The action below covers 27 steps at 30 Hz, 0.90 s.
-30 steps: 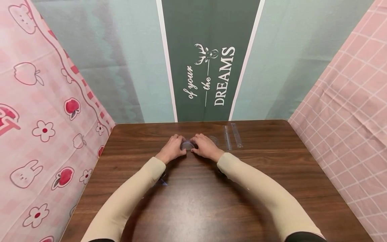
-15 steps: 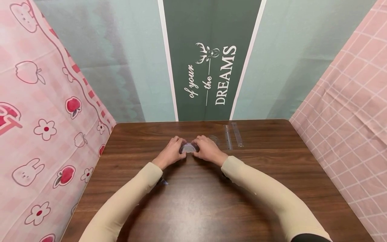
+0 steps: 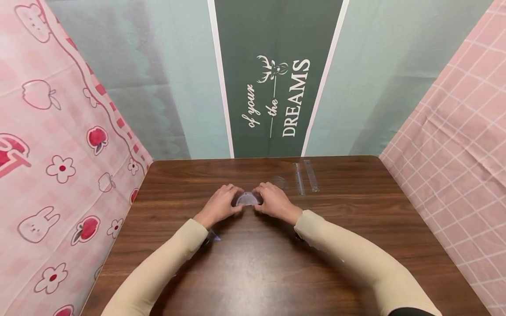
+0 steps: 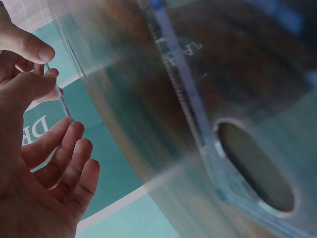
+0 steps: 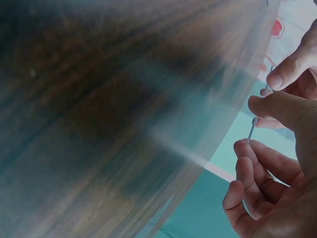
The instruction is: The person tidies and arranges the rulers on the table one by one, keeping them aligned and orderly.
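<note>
Between my two hands stands a clear semicircular protractor [image 3: 247, 199], its flat edge towards me. The left hand [image 3: 221, 202] pinches its left end between thumb and fingers. At the opposite end, the thumb and fingers of my right hand [image 3: 274, 200] do the same. Both wrist views show the protractor edge-on, as a thin clear strip [image 4: 63, 101] between the fingertips. Under my left wrist lies a clear blue-edged triangular piece [image 3: 215, 236], mostly hidden by the sleeve. Large and blurred in the left wrist view is a clear plastic piece [image 4: 192, 101] with an oval hole.
Two clear rulers [image 3: 298, 179] lie side by side at the back right of the brown wooden table [image 3: 356, 210]. A clear round-edged piece [image 3: 280, 182] lies just behind my right hand. Printed cloths [image 3: 170, 87] hang behind the table and along both sides.
Both hands have drawn the protractor a little way towards me, keeping their pinch on it. The round-edged piece behind my right hand shows more fully. The rulers have stayed in place.
</note>
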{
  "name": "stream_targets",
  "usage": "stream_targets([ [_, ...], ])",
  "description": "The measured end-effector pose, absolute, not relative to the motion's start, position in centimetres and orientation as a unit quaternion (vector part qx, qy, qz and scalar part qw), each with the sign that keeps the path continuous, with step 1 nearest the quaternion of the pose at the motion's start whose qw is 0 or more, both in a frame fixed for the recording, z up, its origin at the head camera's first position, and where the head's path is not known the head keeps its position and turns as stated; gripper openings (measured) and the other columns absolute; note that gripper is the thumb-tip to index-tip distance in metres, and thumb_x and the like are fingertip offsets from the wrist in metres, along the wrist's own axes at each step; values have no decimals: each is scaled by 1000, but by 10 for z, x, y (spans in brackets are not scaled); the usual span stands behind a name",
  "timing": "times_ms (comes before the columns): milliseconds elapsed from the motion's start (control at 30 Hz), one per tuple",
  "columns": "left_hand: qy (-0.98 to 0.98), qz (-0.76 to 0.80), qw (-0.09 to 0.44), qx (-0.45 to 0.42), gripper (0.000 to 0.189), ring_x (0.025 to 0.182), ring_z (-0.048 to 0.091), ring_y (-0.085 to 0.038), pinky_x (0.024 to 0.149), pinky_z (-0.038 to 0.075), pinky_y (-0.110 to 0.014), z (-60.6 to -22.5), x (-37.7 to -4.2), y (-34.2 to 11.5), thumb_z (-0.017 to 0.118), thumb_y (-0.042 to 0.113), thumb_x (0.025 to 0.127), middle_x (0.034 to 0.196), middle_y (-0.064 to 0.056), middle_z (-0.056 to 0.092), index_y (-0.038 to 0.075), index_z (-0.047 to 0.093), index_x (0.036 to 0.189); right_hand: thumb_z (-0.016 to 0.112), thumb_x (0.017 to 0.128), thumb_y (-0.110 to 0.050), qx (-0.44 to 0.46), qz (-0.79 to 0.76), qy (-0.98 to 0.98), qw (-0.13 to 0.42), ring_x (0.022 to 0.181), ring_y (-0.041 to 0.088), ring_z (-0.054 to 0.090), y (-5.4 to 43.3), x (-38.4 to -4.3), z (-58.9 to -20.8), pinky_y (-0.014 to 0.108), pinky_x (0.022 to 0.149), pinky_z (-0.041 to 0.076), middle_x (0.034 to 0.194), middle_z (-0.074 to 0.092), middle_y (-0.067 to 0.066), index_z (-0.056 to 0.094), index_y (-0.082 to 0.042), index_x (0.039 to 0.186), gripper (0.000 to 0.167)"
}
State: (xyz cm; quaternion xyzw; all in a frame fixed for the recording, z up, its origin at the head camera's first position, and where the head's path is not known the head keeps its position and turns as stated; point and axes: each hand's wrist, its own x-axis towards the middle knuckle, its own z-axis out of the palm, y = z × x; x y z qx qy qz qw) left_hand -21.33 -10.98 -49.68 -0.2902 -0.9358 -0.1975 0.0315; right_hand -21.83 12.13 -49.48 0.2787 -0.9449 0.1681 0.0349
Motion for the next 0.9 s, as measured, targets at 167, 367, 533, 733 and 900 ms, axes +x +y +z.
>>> stream_targets([
  [167, -936, -186, 38, -298, 44, 108, 64, -30, 100, 53, -47, -497, -206, -113, 85, 27, 93, 120, -10, 71, 4, 72, 128, 92, 85, -27, 286, 175, -941, 45, 93, 21, 63, 121, -208, -496, 40, 80, 56, 103, 70, 4, 77, -6, 118, 42],
  [367, -936, -175, 48, -302, 47, 104, 64, -25, 96, 54, -44, -495, -195, -116, 87, 33, 92, 118, -6, 70, 6, 72, 127, 92, 84, -26, 291, 182, -938, 53, 91, 20, 63, 121, -199, -497, 38, 80, 55, 100, 69, 2, 78, -6, 117, 41],
  [533, -933, -174, 54, -309, 48, 103, 64, -25, 94, 55, -45, -494, -187, -118, 88, 33, 91, 117, -6, 70, 7, 72, 128, 92, 84, -28, 297, 182, -936, 53, 91, 19, 63, 122, -192, -496, 38, 81, 55, 101, 70, 1, 78, -7, 117, 41],
  [733, -932, -173, 55, -314, 46, 105, 65, -25, 94, 56, -45, -495, -180, -121, 87, 35, 93, 117, -5, 70, 9, 73, 128, 91, 87, -30, 303, 184, -934, 47, 92, 19, 63, 123, -183, -497, 39, 81, 56, 104, 70, 2, 77, -7, 119, 42],
  [900, -930, -176, 52, -319, 46, 107, 66, -25, 95, 55, -46, -495, -175, -122, 87, 37, 93, 119, -4, 70, 10, 73, 127, 91, 88, -31, 308, 182, -933, 40, 93, 19, 63, 125, -178, -498, 39, 82, 55, 106, 71, 2, 76, -8, 121, 43],
])
